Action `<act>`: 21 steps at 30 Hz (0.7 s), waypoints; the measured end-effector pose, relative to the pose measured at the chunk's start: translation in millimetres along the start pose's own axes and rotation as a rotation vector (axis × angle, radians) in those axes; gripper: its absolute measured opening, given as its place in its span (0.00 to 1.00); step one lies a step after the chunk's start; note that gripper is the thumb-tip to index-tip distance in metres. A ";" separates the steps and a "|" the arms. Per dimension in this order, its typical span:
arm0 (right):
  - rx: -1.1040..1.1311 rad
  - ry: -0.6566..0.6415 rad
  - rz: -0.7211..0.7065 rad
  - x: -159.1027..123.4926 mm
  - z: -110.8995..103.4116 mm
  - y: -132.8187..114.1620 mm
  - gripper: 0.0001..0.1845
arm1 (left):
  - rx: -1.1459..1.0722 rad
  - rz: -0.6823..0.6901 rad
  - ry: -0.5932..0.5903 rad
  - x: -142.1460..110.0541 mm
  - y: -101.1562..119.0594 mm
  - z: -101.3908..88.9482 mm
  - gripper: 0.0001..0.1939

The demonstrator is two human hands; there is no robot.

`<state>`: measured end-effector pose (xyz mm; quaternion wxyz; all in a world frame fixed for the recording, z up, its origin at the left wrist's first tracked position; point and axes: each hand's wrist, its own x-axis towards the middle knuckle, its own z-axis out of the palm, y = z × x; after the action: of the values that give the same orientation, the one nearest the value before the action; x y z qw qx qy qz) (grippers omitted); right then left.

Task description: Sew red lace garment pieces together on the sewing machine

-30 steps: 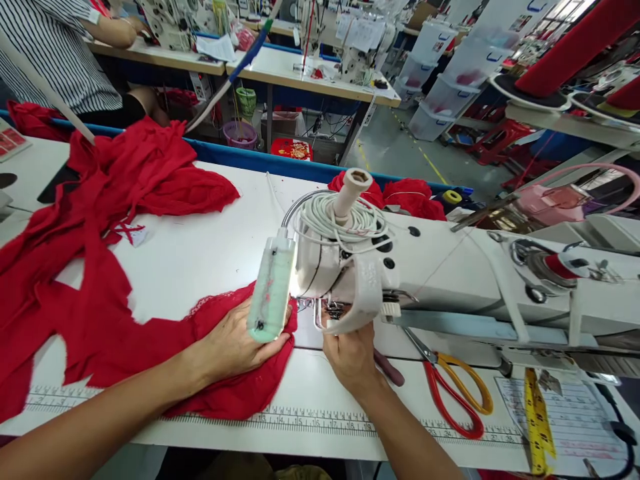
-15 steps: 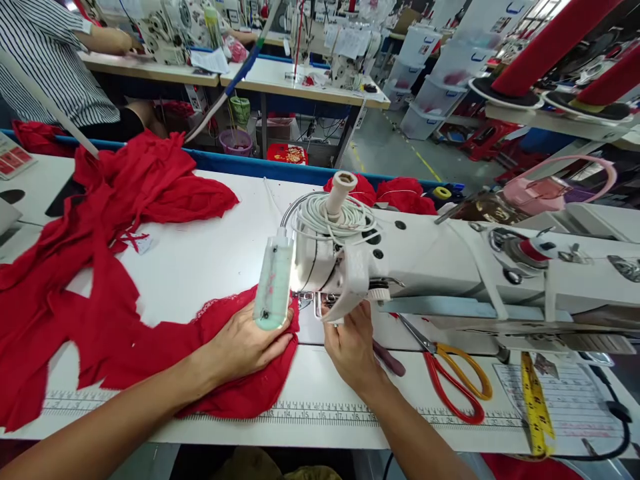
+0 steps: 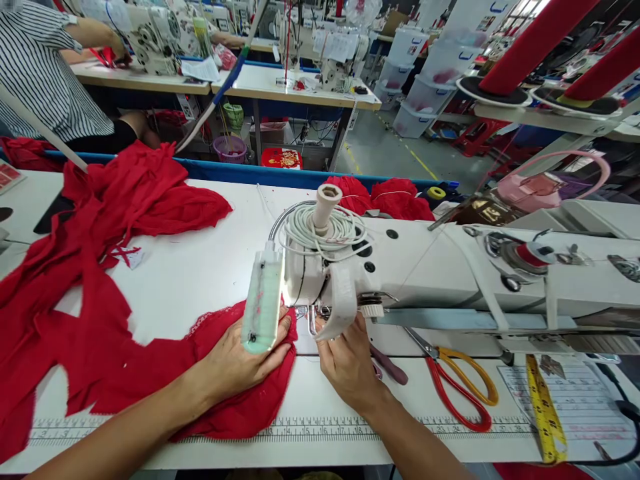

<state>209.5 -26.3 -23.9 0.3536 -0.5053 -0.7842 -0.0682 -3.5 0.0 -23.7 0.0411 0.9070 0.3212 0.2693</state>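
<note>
My left hand (image 3: 243, 357) lies spread on red fabric (image 3: 220, 413) with a lace edge, just left of the sewing machine's needle area. A pale green lamp (image 3: 263, 303) covers part of its fingers. Close to the presser foot (image 3: 301, 311), my right hand (image 3: 347, 363) has its fingers bent and drawn together. Their tips are partly behind the machine's white guard (image 3: 341, 303), so what they pinch, if anything, is hidden. Beside this hand lies a purple-handled tool (image 3: 389, 365), partly covered. The sewing machine (image 3: 425, 260) stretches off to the right.
Scissors (image 3: 457, 380) with red and orange handles lie right of my right hand. Beyond them are a yellow tape measure (image 3: 546, 413) and a written sheet (image 3: 590, 407). More red fabric (image 3: 125, 200) is heaped at left. A person in a striped shirt (image 3: 50, 80) works at another table.
The view has shifted slightly, and the machine and table sit a little lower. Both my hands keep nearly the same places. Red material now shows at the other person's hand.
</note>
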 end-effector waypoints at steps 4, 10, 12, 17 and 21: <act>0.010 -0.035 0.009 -1.4 0.8 -0.1 0.11 | 0.015 0.009 0.002 -0.2 -0.2 0.2 0.11; 0.002 -0.079 0.019 -0.6 0.4 -0.7 0.11 | 0.036 0.005 -0.050 -2.3 -0.4 0.4 0.11; -0.003 -0.089 0.025 -0.2 0.3 -0.8 0.12 | 0.016 -0.021 -0.088 -2.5 -1.2 1.3 0.12; -0.015 -0.058 0.024 0.3 1.5 -0.1 0.14 | -0.050 -0.096 -0.214 1.7 -0.6 -7.2 0.13; -0.029 -0.069 0.040 -0.3 2.3 0.9 0.13 | -0.023 -0.134 -0.281 1.7 18.5 -30.6 0.15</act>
<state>209.3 -24.9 -26.0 0.3204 -0.5281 -0.7845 -0.0547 -7.8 -16.6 7.7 0.1138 0.9117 0.3692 0.1400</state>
